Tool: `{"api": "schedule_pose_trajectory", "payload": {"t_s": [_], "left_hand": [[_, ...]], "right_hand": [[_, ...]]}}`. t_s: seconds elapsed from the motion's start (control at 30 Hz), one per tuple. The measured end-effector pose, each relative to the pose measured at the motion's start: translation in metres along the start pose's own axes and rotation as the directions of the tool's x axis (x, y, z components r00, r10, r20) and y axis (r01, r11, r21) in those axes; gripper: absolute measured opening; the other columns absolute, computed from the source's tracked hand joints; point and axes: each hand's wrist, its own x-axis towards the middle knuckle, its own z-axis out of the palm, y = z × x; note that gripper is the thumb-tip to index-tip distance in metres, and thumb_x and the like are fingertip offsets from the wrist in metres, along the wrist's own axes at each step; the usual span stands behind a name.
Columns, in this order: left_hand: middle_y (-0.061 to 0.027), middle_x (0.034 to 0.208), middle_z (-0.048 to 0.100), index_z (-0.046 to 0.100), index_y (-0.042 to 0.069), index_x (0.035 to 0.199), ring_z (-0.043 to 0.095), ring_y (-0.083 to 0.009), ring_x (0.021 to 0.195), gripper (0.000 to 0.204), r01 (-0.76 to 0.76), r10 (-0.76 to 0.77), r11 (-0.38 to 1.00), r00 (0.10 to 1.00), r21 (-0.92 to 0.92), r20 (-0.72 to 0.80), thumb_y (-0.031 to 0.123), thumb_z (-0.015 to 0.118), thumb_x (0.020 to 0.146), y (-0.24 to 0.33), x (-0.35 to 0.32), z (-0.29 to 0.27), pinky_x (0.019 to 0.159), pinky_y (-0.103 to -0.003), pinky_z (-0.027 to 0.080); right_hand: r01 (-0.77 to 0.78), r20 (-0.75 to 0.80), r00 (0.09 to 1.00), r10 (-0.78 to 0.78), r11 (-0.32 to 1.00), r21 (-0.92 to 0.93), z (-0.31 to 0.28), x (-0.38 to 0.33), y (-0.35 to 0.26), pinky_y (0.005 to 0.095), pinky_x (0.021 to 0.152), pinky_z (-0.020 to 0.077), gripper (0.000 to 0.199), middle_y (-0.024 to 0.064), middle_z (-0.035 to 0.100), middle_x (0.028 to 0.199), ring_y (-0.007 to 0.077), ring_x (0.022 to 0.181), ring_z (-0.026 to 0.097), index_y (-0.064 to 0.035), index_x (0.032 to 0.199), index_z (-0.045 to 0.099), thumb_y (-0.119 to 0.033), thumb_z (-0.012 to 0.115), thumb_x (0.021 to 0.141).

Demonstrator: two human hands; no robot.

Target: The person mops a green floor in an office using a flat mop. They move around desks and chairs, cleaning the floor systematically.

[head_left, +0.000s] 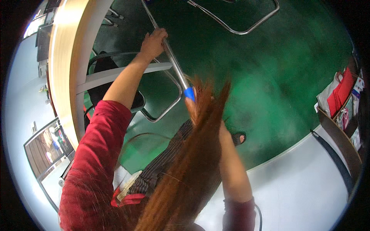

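Note:
A long silvery metal pole (174,63) with a blue band (189,93) near its close end slants away from me over the floor. My left hand (153,44) is wrapped round the pole farther up, the arm stretched forward. Beside the blue band, my right hand (191,108) closes round the near end. Long reddish-brown hair (189,161) hangs in front and hides most of that hand and wrist. The far end of the pole runs out past the top edge, so its head cannot be seen.
A wooden-edged desk (63,69) runs along the left, with a metal-framed chair (144,104) beneath it. Another tubular metal frame (246,30) stands ahead on the green floor (269,104). At right, a brown box (341,133) holds bags, next to a white surface (293,184).

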Motion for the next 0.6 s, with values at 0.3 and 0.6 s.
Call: {"api": "schedule_pose_trajectory", "payload": {"t_s": [0.3,0.6], "left_hand": [[-0.0167,0.129,0.042,0.050,0.005,0.105,0.032,-0.0416,0.126,0.032,-0.021,-0.012,0.957,0.994,-0.290,-0.110,0.002,0.059,0.075,0.110,-0.129,0.021,0.102,-0.056,0.029],[-0.0253,0.143,0.014,0.033,0.004,0.127,0.004,-0.0499,0.132,0.065,-0.005,0.016,0.841,1.000,-0.542,0.015,0.004,0.067,0.071,0.222,-0.201,0.014,0.108,-0.051,0.018]], "right_hand": [[-0.325,0.144,0.941,0.308,0.939,0.115,-0.053,-0.145,-0.011,0.0358,0.064,0.0477,0.050,0.0191,0.063,0.090,0.0290,0.072,0.064,-0.0051,0.130,0.041,-0.016,0.059,0.085],[-0.722,0.204,0.691,0.693,0.654,0.225,-0.119,-0.258,-0.003,0.0212,0.056,0.0442,0.042,0.0042,0.062,0.079,0.0065,0.060,0.051,-0.0041,0.124,0.053,-0.006,0.060,0.083]]}}
